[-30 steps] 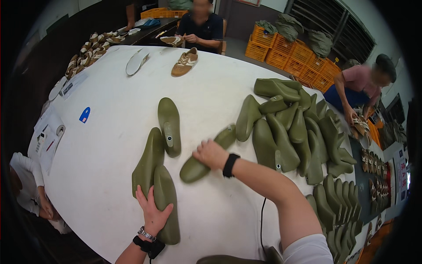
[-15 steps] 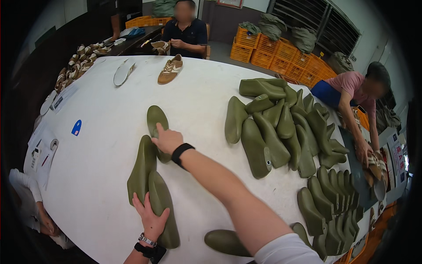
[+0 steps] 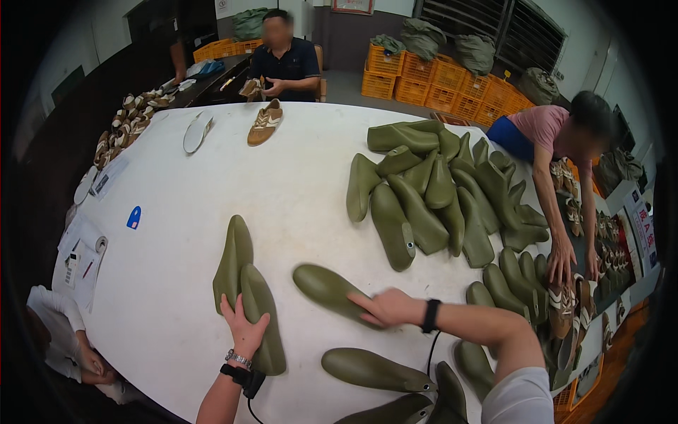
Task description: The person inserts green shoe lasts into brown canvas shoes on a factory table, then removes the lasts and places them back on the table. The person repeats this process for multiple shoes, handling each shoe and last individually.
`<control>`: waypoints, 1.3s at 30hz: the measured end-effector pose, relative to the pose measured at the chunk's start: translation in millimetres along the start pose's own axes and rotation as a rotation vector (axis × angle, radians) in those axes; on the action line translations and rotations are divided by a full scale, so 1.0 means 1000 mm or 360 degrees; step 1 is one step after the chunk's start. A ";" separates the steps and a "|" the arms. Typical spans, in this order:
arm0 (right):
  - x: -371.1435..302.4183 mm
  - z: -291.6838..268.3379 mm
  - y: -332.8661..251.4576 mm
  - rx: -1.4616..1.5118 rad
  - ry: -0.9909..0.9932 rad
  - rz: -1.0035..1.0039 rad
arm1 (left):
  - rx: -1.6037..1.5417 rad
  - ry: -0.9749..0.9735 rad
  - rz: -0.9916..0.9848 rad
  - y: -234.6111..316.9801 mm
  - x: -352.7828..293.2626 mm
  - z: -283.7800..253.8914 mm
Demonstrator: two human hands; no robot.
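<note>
Resting across two olive-green shoe lasts, my left hand (image 3: 245, 331) has its fingers and thumb spread. The left shoe last (image 3: 233, 261) points away from me, and the right shoe last (image 3: 263, 318) lies against it. My right hand (image 3: 392, 308) grips the heel end of another green shoe last (image 3: 321, 284), index finger stretched along its top. That last lies crosswise on the white table (image 3: 176, 283), its toe to the left. Nearer to me is a separate shoe last (image 3: 374, 369), with more lasts partly cut off by the lower edge.
A pile of shoe lasts (image 3: 424, 191) covers the right side, with upright rows (image 3: 519, 283) nearer. A brown sneaker (image 3: 265, 124) and a pale insole-shaped piece (image 3: 197, 133) stand at the far edge. Co-workers sit left and behind; one at right handles sneakers (image 3: 563, 311).
My right hand has moved right and nearer with its shoe last, which has turned crosswise and left the pair. My left hand stays on the two lasts. The whole view has shifted slightly.
</note>
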State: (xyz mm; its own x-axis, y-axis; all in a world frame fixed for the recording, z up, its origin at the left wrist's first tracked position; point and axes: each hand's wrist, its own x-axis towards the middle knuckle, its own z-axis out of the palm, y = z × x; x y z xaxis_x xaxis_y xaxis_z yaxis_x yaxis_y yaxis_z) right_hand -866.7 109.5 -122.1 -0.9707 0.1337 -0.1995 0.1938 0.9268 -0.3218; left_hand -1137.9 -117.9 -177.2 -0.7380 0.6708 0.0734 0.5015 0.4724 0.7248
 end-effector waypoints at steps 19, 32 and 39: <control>-0.186 0.046 -0.028 0.0091 0.0118 0.0114 | 0.0159 -0.0386 0.0140 0.221 0.180 0.253; -0.190 0.039 -0.029 0.0082 0.0357 0.0128 | 0.0882 -0.0632 0.0552 0.293 0.249 0.322; -0.188 0.056 -0.020 0.0191 0.0275 0.0098 | 0.0374 -0.0691 0.0350 0.285 0.272 0.252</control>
State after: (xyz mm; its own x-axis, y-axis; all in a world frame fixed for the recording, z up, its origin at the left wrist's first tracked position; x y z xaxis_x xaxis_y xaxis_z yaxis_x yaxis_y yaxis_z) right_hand -679.7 46.0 -130.0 -0.9644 0.2566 -0.0637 0.2590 0.8680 -0.4236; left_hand -1081.9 342.9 -123.1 -0.3746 0.9194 -0.1200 0.7475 0.3760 0.5476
